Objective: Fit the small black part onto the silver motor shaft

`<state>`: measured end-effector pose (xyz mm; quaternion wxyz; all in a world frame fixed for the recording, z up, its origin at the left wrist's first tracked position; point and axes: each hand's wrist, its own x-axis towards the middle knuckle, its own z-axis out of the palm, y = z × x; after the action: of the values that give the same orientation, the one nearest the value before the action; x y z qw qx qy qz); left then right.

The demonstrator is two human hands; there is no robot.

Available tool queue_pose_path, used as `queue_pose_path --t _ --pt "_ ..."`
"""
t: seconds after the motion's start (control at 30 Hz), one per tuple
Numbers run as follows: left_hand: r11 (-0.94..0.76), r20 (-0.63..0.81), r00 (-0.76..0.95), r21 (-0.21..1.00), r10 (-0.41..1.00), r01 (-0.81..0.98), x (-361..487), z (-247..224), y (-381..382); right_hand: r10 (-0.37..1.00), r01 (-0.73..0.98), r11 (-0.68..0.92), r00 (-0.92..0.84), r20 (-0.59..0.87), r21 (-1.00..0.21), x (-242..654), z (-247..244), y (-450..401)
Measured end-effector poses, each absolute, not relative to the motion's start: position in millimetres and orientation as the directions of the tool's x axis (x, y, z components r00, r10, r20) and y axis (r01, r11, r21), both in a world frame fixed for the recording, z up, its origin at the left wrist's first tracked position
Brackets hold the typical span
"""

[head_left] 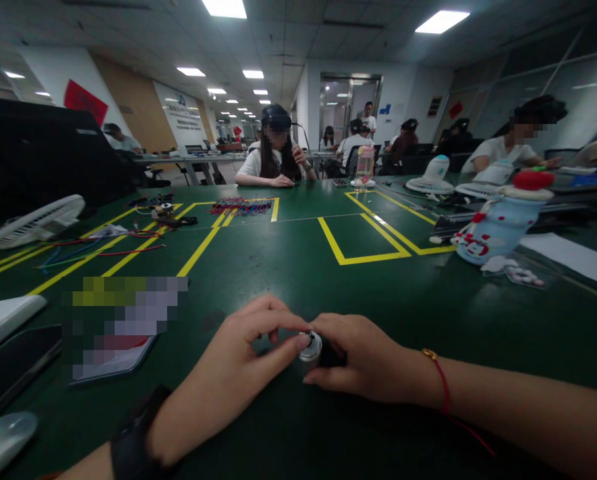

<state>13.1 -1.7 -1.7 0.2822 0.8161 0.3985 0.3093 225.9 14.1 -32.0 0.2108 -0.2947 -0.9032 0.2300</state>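
Note:
A small silver metal cylinder (310,355), perhaps a small motor, stands low over the green table between my hands. My left hand (248,340) reaches in from the left, its thumb and index fingertip pressed at the top end of the cylinder. From the right, my right hand (361,357) grips its side, with the thumb low at the front and the fingers curled behind. A dark shape shows within the right hand's grip, and I cannot make out what it is. The far side of the cylinder is hidden.
Yellow tape outlines (373,259) mark the green table (258,260). A bundle of coloured wires (243,207) lies at the far edge, loose wires (103,243) at left. A blurred flat item (123,327) lies left. A blue bottle (498,220) stands right. Opposite sits a person (273,160).

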Motion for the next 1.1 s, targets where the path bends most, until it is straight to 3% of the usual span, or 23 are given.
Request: queue_pose_path --t 0.27,0.4,0.73,1.1 --pt "-0.562 0.272 0.531 0.643 0.802 0.52 13.1 4.2 -6.1 0.631 0.446 0.723 -0.737 0.242 -0.529 225.5 -33.0 14.7" --pt "-0.502 0.235 0.495 0.69 0.837 0.521 10.1 -0.7 -5.5 0.641 0.448 0.707 -0.732 0.229 -0.547 226.1 -30.1 13.7" --pt "-0.139 -0.002 0.283 0.867 0.959 0.478 -3.2 -26.4 11.4 0.69 0.463 0.644 -0.695 0.202 -0.608 226.9 -27.1 10.2" --pt "-0.11 -0.038 0.303 0.883 0.952 0.456 -4.0 -25.1 10.9 0.716 0.457 0.61 -0.668 0.204 -0.647 227.6 -29.3 9.1"
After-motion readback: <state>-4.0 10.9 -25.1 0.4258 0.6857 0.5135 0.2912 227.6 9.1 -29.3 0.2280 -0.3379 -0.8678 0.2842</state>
